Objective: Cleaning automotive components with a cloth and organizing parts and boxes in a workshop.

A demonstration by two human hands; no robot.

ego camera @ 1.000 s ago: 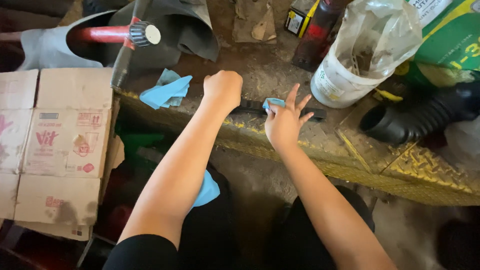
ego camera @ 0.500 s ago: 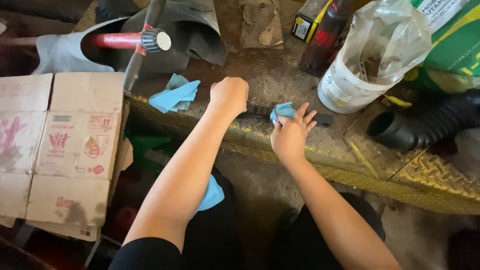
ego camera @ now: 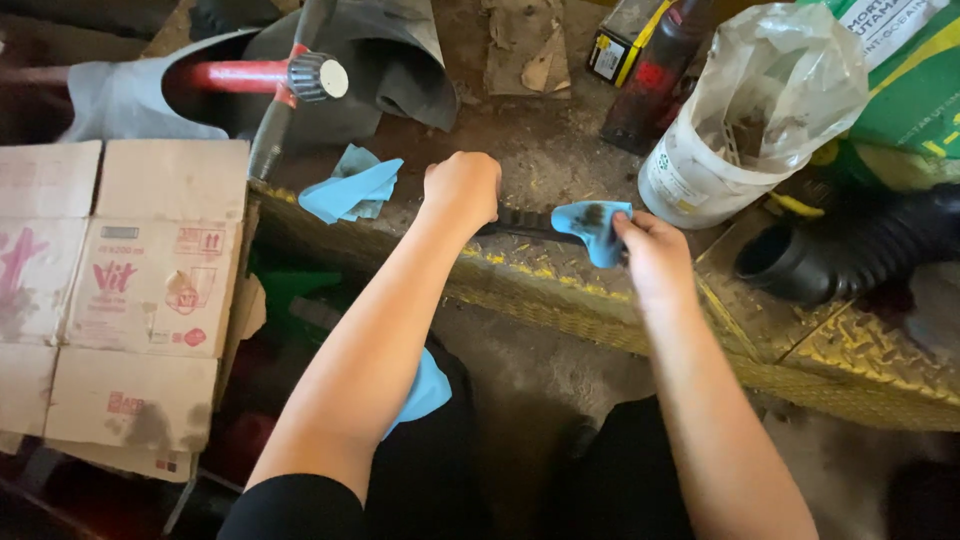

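Note:
My left hand point(ego camera: 462, 187) is closed around one end of a thin black bar point(ego camera: 527, 224) that lies on a dirty metal ledge point(ego camera: 560, 290). My right hand point(ego camera: 650, 250) pinches a small blue cloth point(ego camera: 594, 227) with dark smears against the bar's other end. A second crumpled blue cloth point(ego camera: 350, 184) rests on the ledge left of my left hand. Another blue cloth point(ego camera: 428, 388) lies on my lap under my left forearm.
A flattened cardboard box point(ego camera: 110, 300) lies at left. A red-handled tool point(ego camera: 270, 76) sits on grey rubber sheeting at the back. A white bucket with a plastic bag point(ego camera: 720, 150), a dark bottle point(ego camera: 650, 80) and a black corrugated hose point(ego camera: 850, 245) stand at right.
My right hand went from spread fingers over the blue cloth to a closed pinch on it. My left hand has stayed on the bar.

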